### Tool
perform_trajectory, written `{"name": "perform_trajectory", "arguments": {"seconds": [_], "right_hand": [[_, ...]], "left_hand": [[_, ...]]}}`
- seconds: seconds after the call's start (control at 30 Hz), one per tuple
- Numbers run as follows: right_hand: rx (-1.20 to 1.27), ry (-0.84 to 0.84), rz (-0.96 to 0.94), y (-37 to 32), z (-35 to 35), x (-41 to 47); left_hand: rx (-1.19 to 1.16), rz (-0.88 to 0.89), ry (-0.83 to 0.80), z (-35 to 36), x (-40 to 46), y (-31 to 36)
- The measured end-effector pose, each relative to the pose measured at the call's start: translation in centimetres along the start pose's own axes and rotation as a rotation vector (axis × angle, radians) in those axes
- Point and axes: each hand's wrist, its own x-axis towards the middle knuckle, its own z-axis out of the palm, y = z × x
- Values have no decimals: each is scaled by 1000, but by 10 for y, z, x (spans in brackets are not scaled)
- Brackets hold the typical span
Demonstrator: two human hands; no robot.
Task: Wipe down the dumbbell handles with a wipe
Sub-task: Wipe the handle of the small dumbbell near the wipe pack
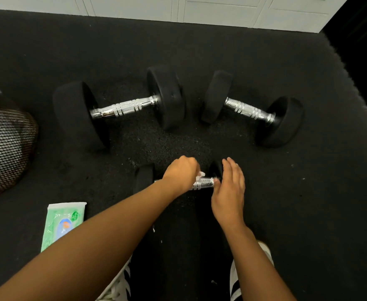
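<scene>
Black speckled rubber flooring is bearing three chrome-handled dumbbells: large, medium, and nearest, whose knurled handle the left hand is gripping through a white wipe; the right hand is resting flat-fingered against its end.

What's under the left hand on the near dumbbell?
The left hand curls over the near dumbbell's handle, with a bit of white wipe poking out. The rest of the wipe and the handle's middle are covered.

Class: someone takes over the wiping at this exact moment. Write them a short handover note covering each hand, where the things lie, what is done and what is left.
Left hand grips the white wipe on the near dumbbell handle.
Right hand is open, steadying that dumbbell's right end.
Wipe pack lies on the floor at left.
Done: near handle being wiped.
Left: whether the large dumbbell and right dumbbell behind are wiped cannot be told.
</scene>
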Motion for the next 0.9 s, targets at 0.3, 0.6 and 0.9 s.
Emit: {"name": "perform_trajectory", "arguments": {"seconds": [0.3, 0.6, 0.9], "right_hand": [[14, 19, -3, 2, 3, -2], [24, 52, -2, 3, 7, -3], [26, 33, -21, 3, 4, -2]], "left_hand": [[-16, 11, 63, 1, -15, 2], [297, 599, 495, 41, -49, -19], [397, 679, 447, 34, -55, -38]]}}
